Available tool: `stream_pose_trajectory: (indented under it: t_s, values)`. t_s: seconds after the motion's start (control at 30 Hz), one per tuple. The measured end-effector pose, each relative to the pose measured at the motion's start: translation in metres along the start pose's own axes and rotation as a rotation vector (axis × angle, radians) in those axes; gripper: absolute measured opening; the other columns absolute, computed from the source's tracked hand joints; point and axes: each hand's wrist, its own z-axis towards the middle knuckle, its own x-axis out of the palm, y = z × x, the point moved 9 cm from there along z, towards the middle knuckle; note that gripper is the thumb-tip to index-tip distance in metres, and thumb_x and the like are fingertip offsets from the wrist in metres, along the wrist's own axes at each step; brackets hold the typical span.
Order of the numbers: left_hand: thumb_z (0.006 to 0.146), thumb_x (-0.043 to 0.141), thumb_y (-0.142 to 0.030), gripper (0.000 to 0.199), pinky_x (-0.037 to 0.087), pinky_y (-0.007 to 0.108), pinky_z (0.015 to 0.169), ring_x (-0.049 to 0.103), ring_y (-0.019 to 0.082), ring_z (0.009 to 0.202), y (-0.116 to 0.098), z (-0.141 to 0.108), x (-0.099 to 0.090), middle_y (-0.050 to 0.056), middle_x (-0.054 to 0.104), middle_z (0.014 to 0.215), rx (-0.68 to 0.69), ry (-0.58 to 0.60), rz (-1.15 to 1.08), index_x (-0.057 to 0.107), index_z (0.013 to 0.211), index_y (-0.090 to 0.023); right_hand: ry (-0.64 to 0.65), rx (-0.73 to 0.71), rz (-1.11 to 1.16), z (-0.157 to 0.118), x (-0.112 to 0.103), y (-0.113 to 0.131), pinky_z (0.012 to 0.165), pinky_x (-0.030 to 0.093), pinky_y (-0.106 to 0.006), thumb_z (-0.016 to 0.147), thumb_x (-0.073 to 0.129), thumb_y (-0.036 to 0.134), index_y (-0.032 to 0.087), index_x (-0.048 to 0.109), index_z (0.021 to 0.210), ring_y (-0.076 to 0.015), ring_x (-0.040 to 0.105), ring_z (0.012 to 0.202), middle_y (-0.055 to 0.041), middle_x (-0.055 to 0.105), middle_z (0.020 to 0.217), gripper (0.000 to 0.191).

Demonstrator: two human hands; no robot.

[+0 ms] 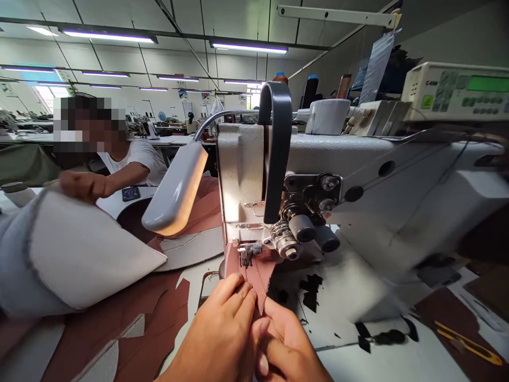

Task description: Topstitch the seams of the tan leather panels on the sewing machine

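Observation:
A reddish-brown fabric piece (258, 273) with a stitched seam runs under the presser foot (248, 253) of a grey industrial sewing machine (240, 170). My left hand (225, 323) is on its near left part, with the fingers bent together over the cloth. At the near right edge my right hand (286, 342) pinches the same piece between thumb and fingers. Both hands touch each other just in front of the needle area. Some of the fabric between them is hidden by my fingers.
A lamp (177, 188) hangs left of the machine head. More brown fabric panels (119, 318) cover the left side. Dark scraps (312, 292) and yellow thread snips (469, 342) lie on the right. Across the table, a person's hand (85, 185) is at a pale padded piece (91, 249).

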Motion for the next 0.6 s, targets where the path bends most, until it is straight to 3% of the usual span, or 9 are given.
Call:
stream_pose_trajectory:
  t_s: [0.1, 0.3, 0.43, 0.5, 0.53, 0.6]
  values:
    - [0.081, 0.036, -0.011, 0.027, 0.055, 0.034, 0.07, 0.059, 0.02, 0.069, -0.002, 0.002, -0.003, 0.006, 0.066, 0.072, 0.029, -0.038, 0.011, 0.061, 0.071, -0.015, 0.049, -0.031, 0.023, 0.001, 0.005, 0.007, 0.045, 0.03, -0.011, 0.051, 0.078, 0.051, 0.013, 0.057, 0.093, 0.0, 0.036, 0.043, 0.0052, 0.047, 0.055, 0.061]
    - [0.082, 0.033, -0.01, 0.032, 0.053, 0.037, 0.073, 0.058, 0.021, 0.071, 0.001, 0.005, 0.0, 0.008, 0.067, 0.076, 0.03, -0.043, -0.003, 0.062, 0.069, -0.015, 0.158, -0.02, -0.013, 0.006, 0.009, 0.003, 0.032, 0.014, -0.01, 0.065, 0.073, 0.041, 0.014, 0.049, 0.115, 0.0017, 0.019, 0.035, 0.0078, 0.042, 0.051, 0.061]
    - [0.081, 0.039, -0.016, 0.025, 0.051, 0.043, 0.076, 0.058, 0.024, 0.083, 0.012, -0.003, 0.005, 0.01, 0.066, 0.082, -0.027, -0.033, -0.056, 0.063, 0.089, -0.013, 0.101, -0.154, -0.219, 0.017, -0.016, -0.003, 0.032, 0.022, -0.013, 0.068, 0.069, 0.045, 0.013, 0.054, 0.113, -0.0009, 0.034, 0.037, 0.0017, 0.049, 0.062, 0.058]
    - [0.081, 0.044, -0.016, 0.022, 0.05, 0.045, 0.077, 0.058, 0.025, 0.089, 0.02, -0.01, 0.004, 0.01, 0.066, 0.086, -0.035, -0.072, -0.029, 0.061, 0.095, -0.015, -0.05, -0.432, -0.493, 0.02, -0.034, 0.017, 0.035, 0.032, -0.016, 0.074, 0.064, 0.04, 0.015, 0.059, 0.108, -0.0036, 0.042, 0.04, -0.0011, 0.052, 0.069, 0.044]
    - [0.082, 0.044, -0.015, 0.021, 0.051, 0.043, 0.077, 0.058, 0.024, 0.09, 0.022, -0.013, 0.001, 0.009, 0.067, 0.087, -0.022, -0.116, -0.017, 0.06, 0.095, -0.015, -0.163, -0.675, -0.664, 0.013, -0.038, 0.035, 0.04, 0.038, -0.017, 0.077, 0.062, 0.033, 0.017, 0.06, 0.107, -0.0051, 0.047, 0.045, -0.0028, 0.055, 0.075, 0.035]
    - [0.087, 0.04, -0.011, 0.022, 0.052, 0.034, 0.076, 0.06, 0.02, 0.09, 0.025, -0.02, -0.008, 0.006, 0.067, 0.085, 0.03, -0.219, -0.02, 0.059, 0.095, -0.016, -0.317, -1.205, -1.001, -0.013, -0.024, 0.062, 0.054, 0.047, -0.02, 0.079, 0.058, 0.016, 0.02, 0.062, 0.106, -0.0093, 0.054, 0.062, -0.0066, 0.057, 0.087, 0.027]
